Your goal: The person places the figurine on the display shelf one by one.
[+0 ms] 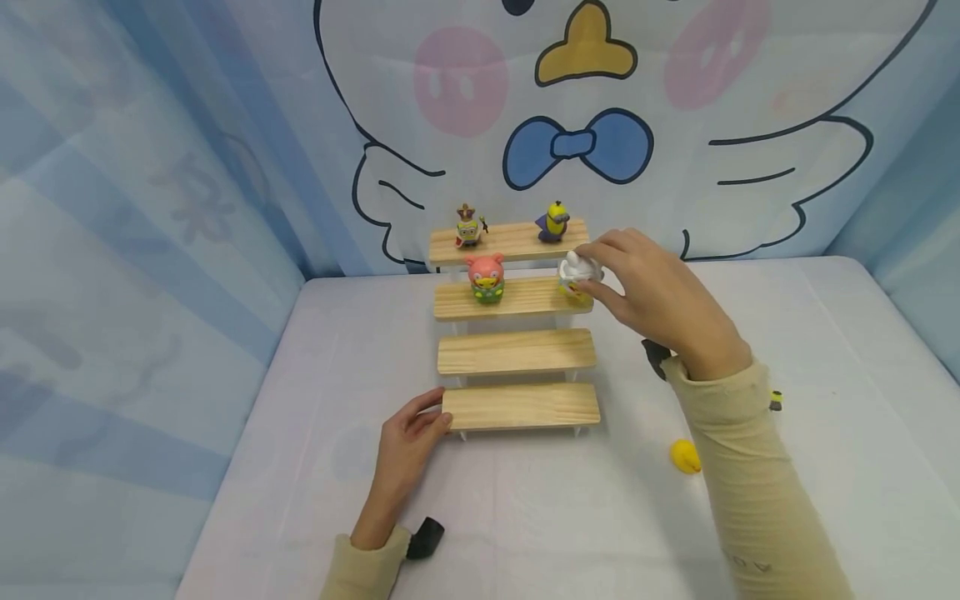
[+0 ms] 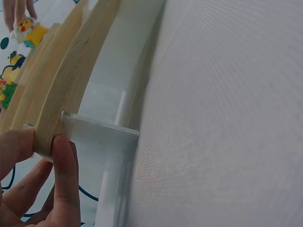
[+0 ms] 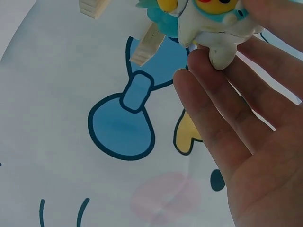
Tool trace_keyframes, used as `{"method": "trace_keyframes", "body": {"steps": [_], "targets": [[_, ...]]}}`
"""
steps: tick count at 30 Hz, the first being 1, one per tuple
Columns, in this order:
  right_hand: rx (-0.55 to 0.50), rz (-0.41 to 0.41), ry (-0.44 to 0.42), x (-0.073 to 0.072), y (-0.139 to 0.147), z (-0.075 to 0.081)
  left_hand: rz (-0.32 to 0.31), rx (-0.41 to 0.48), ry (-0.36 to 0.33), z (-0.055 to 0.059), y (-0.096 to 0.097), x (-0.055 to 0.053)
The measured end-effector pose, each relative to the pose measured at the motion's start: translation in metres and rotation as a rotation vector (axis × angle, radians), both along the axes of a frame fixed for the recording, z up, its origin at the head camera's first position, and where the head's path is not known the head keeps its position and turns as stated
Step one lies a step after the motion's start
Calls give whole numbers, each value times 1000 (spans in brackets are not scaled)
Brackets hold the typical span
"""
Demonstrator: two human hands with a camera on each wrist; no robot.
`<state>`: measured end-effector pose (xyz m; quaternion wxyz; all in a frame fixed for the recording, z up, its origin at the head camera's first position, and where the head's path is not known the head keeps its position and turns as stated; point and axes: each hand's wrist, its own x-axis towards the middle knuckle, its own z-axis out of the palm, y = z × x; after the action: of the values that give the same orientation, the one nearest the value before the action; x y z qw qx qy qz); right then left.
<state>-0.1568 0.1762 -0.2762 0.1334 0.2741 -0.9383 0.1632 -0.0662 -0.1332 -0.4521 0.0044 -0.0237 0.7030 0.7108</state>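
Note:
My right hand point(image 1: 652, 292) holds a white-topped toy figurine point(image 1: 577, 268) by its head, thumb on one side and fingers on the other. The figurine is at the right end of the second-highest board; whether its base touches the wood I cannot tell. The right wrist view shows its yellow face, white body point(image 3: 220, 45) and turquoise parts. With thumb and fingers, my left hand point(image 1: 405, 446) pinches the left end of the lowest board of a four-step wooden display shelf point(image 1: 521, 407). Clear supports point(image 2: 99, 124) stand under that board.
A pink-headed figurine point(image 1: 486, 279) stands left on the second-highest board. The top board carries a crowned yellow figurine point(image 1: 468, 228) and a caped yellow figurine point(image 1: 554, 223). Beside my right forearm lie a yellow toy point(image 1: 685, 457) and a partly hidden small toy point(image 1: 776, 401). A printed curtain point(image 1: 465, 208) hangs behind.

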Motion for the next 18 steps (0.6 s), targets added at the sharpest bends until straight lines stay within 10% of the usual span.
{"method": "trace_keyframes", "body": {"steps": [18], "targets": [[-8, 12, -54, -13, -13, -4, 0, -8, -3, 0, 0, -1]]}}
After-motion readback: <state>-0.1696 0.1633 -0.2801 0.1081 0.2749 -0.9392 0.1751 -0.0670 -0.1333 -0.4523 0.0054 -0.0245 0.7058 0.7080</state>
